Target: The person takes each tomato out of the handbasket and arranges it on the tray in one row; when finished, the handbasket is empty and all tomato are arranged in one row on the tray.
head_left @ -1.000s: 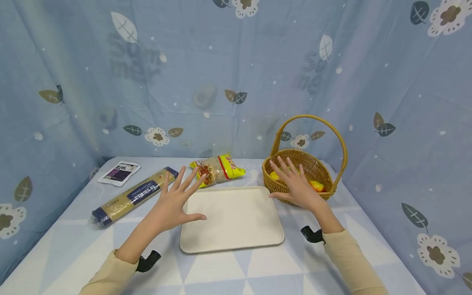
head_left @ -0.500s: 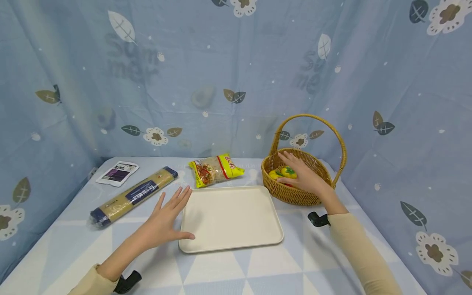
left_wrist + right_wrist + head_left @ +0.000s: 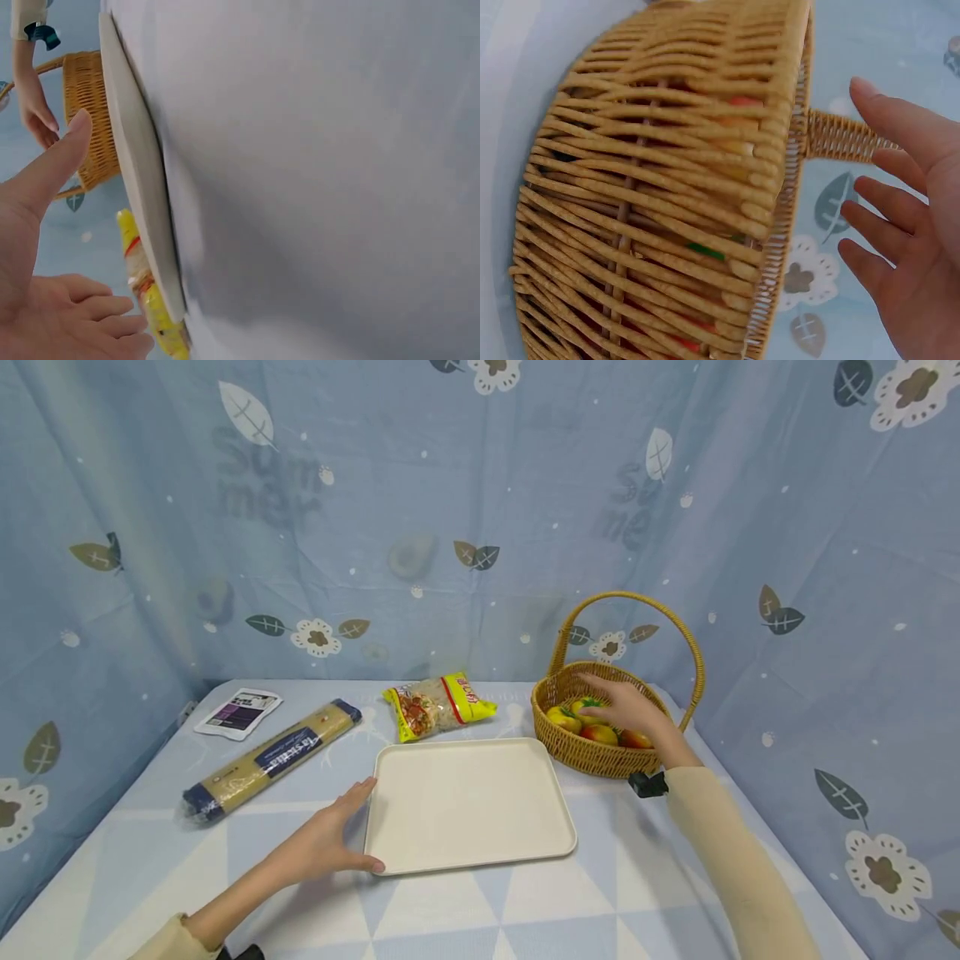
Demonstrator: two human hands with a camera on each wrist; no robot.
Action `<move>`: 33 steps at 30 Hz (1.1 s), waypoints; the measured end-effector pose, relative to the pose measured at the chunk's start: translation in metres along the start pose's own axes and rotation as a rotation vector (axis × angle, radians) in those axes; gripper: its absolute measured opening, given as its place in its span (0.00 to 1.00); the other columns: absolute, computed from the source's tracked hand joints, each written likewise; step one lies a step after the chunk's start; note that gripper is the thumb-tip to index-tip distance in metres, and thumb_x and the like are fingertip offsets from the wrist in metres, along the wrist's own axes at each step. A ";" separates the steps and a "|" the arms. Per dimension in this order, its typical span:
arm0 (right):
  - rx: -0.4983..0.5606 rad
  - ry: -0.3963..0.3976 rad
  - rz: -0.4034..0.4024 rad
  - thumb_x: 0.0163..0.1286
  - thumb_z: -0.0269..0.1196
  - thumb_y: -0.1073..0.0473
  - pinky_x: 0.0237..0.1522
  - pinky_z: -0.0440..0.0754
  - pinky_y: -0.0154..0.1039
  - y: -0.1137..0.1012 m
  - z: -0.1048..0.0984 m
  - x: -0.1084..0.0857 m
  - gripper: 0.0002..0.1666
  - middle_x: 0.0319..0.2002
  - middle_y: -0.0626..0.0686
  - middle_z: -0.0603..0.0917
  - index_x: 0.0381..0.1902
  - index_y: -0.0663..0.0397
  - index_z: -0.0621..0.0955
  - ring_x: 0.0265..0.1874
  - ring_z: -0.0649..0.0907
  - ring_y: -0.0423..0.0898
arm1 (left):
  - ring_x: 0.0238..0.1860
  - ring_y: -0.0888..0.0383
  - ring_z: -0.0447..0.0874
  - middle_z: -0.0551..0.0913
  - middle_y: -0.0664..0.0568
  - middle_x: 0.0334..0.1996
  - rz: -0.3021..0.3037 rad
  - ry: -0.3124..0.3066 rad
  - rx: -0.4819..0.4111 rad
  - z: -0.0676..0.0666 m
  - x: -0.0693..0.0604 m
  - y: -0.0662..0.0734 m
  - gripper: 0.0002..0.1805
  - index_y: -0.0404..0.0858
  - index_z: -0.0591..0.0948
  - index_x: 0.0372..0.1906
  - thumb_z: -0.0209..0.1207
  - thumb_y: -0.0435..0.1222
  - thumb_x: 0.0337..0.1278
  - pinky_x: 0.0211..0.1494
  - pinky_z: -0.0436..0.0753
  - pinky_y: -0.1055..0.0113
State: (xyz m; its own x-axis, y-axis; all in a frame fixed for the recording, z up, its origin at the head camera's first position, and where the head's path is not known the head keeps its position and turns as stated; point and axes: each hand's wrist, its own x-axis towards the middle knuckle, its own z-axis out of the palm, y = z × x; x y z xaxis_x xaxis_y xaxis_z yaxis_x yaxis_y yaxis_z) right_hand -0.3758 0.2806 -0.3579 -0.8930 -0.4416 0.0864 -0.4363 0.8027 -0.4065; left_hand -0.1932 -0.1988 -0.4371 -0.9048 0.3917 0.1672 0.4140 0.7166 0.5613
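A cream rectangular tray (image 3: 472,806) lies flat on the table. My left hand (image 3: 318,843) is at its left edge, thumb spread from the fingers; whether it touches the rim I cannot tell. In the left wrist view the hand (image 3: 67,315) holds nothing. A wicker basket (image 3: 592,760) with a tall arched handle stands to the right, with several yellow and red fruits (image 3: 600,733) inside, some green-topped. Over its opening is my right hand (image 3: 626,706), fingers extended and gripping nothing. In the right wrist view that hand (image 3: 907,217) is above the basket's rim (image 3: 787,150).
Left of the tray lies a long pack of dry noodles (image 3: 277,760) with blue ends. A white and purple packet (image 3: 240,713) is behind it. Behind the tray rests a yellow and clear food bag (image 3: 441,706). A patterned blue curtain (image 3: 420,527) surrounds the table.
My left hand has moved down and left from above the tray to its left edge. My right hand has moved rightward over the basket's opening. The tray, basket and packs have stayed put.
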 end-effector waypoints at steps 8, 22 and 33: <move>-0.017 -0.040 0.074 0.69 0.63 0.54 0.59 0.72 0.62 0.016 0.001 0.012 0.36 0.64 0.67 0.71 0.70 0.60 0.66 0.58 0.74 0.65 | 0.66 0.30 0.60 0.61 0.27 0.67 -0.165 -0.001 -0.131 0.007 -0.005 -0.003 0.63 0.27 0.57 0.72 0.76 0.53 0.32 0.66 0.63 0.38; 0.083 -0.199 0.207 0.70 0.62 0.57 0.63 0.67 0.63 0.034 -0.001 0.016 0.37 0.68 0.67 0.66 0.71 0.62 0.63 0.65 0.67 0.66 | 0.70 0.33 0.52 0.54 0.32 0.71 -0.277 -0.005 -0.318 0.013 0.014 -0.019 0.54 0.29 0.56 0.73 0.73 0.43 0.44 0.71 0.56 0.44; 0.055 -0.203 0.186 0.69 0.62 0.60 0.59 0.74 0.59 0.036 0.000 0.015 0.34 0.64 0.68 0.71 0.69 0.64 0.66 0.60 0.72 0.65 | 0.70 0.34 0.53 0.57 0.34 0.71 -0.221 -0.020 -0.346 0.012 0.020 -0.030 0.49 0.30 0.58 0.72 0.71 0.39 0.48 0.71 0.55 0.43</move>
State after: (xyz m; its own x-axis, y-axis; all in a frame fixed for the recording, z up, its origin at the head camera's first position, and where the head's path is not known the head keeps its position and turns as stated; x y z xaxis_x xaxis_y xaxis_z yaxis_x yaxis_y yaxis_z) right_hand -0.4054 0.3028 -0.3715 -0.9143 -0.3645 -0.1764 -0.2553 0.8570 -0.4477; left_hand -0.2220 -0.2057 -0.4603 -0.9645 0.2639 -0.0020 0.1487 0.5498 0.8220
